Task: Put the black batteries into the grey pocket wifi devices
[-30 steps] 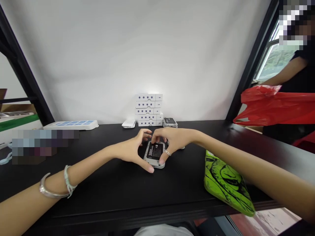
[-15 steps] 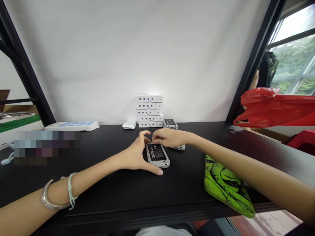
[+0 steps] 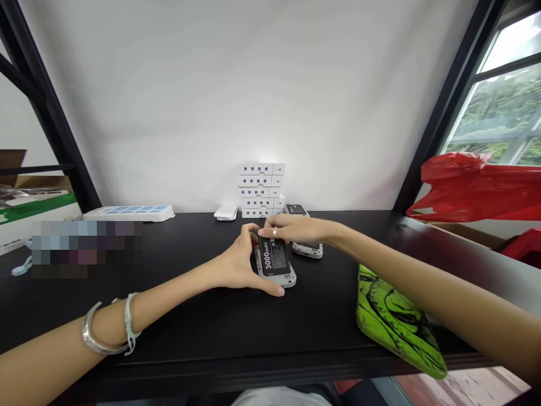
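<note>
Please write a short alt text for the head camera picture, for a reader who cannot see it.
A person's left hand steadies a small grey device on a black table while the right hand holds the far end of its black battery. Stacked white boxes stand behind.

A plain white wall (image 3: pixel 211 101) rises behind the black surface (image 3: pixel 203 327). Slanted black metal posts (image 3: pixel 448 107) flank the wall. Right of it, a window (image 3: pixel 501 107) admits daylight and shows green trees.

On the black table (image 3: pixel 203 321) the grey open-backed device (image 3: pixel 275 264) lies centre, stacked white cardboard boxes (image 3: pixel 261 190) behind it, a long white power strip (image 3: pixel 129 213) rear left, a green patterned case (image 3: pixel 397 326) front right.
</note>
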`<state>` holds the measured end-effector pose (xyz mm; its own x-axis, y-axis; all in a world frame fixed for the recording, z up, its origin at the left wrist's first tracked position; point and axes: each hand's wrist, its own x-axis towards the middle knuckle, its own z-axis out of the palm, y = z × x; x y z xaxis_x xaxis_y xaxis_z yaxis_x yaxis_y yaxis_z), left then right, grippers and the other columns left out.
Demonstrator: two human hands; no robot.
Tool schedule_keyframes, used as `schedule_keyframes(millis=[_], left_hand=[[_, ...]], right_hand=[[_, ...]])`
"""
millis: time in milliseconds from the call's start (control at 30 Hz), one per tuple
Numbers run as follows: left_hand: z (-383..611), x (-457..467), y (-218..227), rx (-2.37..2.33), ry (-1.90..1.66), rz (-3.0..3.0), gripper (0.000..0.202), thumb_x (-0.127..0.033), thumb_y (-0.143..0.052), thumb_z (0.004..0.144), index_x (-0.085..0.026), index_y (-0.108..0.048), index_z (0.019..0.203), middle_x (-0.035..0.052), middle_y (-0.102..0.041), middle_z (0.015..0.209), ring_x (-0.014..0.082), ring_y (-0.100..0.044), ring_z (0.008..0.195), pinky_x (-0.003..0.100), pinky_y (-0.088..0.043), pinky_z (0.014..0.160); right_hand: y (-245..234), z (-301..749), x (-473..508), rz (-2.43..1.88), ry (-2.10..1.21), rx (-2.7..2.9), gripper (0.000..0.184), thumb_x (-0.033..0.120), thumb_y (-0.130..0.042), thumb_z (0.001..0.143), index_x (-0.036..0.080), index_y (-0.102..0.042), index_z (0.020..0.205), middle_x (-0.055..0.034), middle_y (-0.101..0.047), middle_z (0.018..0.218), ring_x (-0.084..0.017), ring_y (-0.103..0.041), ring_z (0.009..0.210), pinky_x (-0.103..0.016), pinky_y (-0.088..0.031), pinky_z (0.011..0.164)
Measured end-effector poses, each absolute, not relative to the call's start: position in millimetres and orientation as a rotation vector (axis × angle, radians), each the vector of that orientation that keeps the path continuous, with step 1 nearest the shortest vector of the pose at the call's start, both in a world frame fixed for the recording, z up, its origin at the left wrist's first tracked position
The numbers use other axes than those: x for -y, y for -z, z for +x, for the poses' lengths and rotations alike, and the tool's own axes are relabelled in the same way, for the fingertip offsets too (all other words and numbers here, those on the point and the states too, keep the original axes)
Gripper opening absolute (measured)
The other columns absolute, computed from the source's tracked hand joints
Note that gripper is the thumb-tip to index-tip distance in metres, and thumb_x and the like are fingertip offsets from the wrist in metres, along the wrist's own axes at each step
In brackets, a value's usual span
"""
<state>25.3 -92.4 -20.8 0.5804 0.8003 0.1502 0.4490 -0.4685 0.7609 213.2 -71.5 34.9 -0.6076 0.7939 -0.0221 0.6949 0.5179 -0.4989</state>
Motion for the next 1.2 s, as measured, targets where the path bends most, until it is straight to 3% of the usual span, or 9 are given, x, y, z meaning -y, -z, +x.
schedule_keyframes(millis=[100,233,400,633,800,900,1000,1100,1200], left_hand=[[24.7,91.6,20.8,-1.062,-0.656,2.068,0.112,-0.048,-0.083,0.044,-0.020,-0.015,0.129,0.0159,-0.037,0.130,0.0325,-0.037,0.124,0.048,-0.037,0.101],[24.9,91.2,21.6,-1.137,-0.646,2.036,0.119,-0.050,-0.083,0.041,-0.022,-0.010,0.131,0.0159,-0.036,0.131,0.0341,-0.036,0.125,0.050,-0.034,0.102],[24.3,91.0,22.7,-1.125,-0.646,2.055,0.123,-0.051,-0.083,0.042,-0.023,-0.006,0.133,0.0140,-0.040,0.129,0.0327,-0.038,0.123,0.050,-0.031,0.104],[21.1,92.1,21.1,-1.105,-0.629,2.099,0.117,-0.054,-0.082,0.044,-0.025,-0.009,0.131,0.0127,-0.039,0.130,0.0326,-0.038,0.123,0.051,-0.031,0.104],[20.3,89.8,23.9,-1.103,-0.634,2.101,0.117,-0.054,-0.082,0.043,-0.026,-0.010,0.131,0.0134,-0.038,0.130,0.0338,-0.036,0.124,0.052,-0.032,0.103],[22.2,90.6,26.4,-1.130,-0.666,2.083,0.116,-0.052,-0.083,0.041,-0.026,-0.014,0.130,0.0135,-0.039,0.129,0.0350,-0.037,0.123,0.054,-0.033,0.101],[24.7,92.9,28.4,-1.157,-0.748,2.072,0.114,-0.050,-0.084,0.040,-0.026,-0.017,0.129,0.0124,-0.042,0.127,0.0349,-0.039,0.121,0.055,-0.033,0.101],[24.7,93.2,28.1,-1.154,-0.739,2.077,0.113,-0.051,-0.083,0.041,-0.027,-0.017,0.129,0.0125,-0.041,0.128,0.0354,-0.039,0.122,0.056,-0.034,0.100],[22.7,91.3,25.3,-1.126,-0.648,2.097,0.113,-0.053,-0.082,0.043,-0.027,-0.013,0.129,0.0137,-0.037,0.131,0.0356,-0.036,0.124,0.056,-0.033,0.101]], right_hand=[[-40.0,218.3,74.4,-1.147,-0.964,2.475,0.033,0.039,-0.069,0.070,0.022,-0.048,0.090,-0.0023,-0.058,0.090,-0.018,-0.055,0.081,-0.029,-0.047,0.063],[-33.6,228.8,55.7,-1.093,-1.210,2.172,0.038,0.024,-0.069,0.069,0.024,-0.045,0.099,-0.0014,-0.061,0.086,-0.017,-0.059,0.077,-0.031,-0.051,0.066],[-39.6,235.0,13.7,-1.277,-0.636,2.131,0.005,0.017,-0.061,0.072,0.016,-0.061,0.076,-0.0073,-0.062,0.086,-0.015,-0.056,0.067,-0.030,-0.050,0.057],[-43.4,223.0,-19.4,-1.320,-0.453,2.470,0.014,0.009,-0.056,0.069,0.015,-0.065,0.077,-0.0074,-0.067,0.089,-0.017,-0.059,0.076,-0.029,-0.047,0.065],[-36.0,221.3,-31.7,-1.347,-0.358,2.536,0.015,0.019,-0.066,0.067,0.020,-0.061,0.081,-0.0059,-0.063,0.099,-0.022,-0.055,0.093,-0.032,-0.043,0.074],[-31.5,223.4,-34.8,-1.473,-0.266,2.638,0.043,0.042,-0.075,0.057,0.021,-0.055,0.089,-0.0065,-0.061,0.098,-0.026,-0.054,0.088,-0.034,-0.042,0.069],[-28.7,224.9,-33.9,-1.578,-0.211,2.738,0.062,0.058,-0.072,0.053,0.023,-0.050,0.099,-0.0069,-0.058,0.104,-0.027,-0.054,0.090,-0.034,-0.041,0.068],[-29.3,222.8,-29.8,-1.614,-0.146,2.772,0.061,0.061,-0.067,0.058,0.023,-0.051,0.103,-0.0080,-0.058,0.107,-0.029,-0.054,0.092,-0.037,-0.041,0.073],[-31.0,218.1,-24.2,-1.636,-0.004,2.843,0.048,0.056,-0.063,0.066,0.020,-0.058,0.098,-0.0096,-0.062,0.100,-0.029,-0.056,0.090,-0.042,-0.039,0.079]])
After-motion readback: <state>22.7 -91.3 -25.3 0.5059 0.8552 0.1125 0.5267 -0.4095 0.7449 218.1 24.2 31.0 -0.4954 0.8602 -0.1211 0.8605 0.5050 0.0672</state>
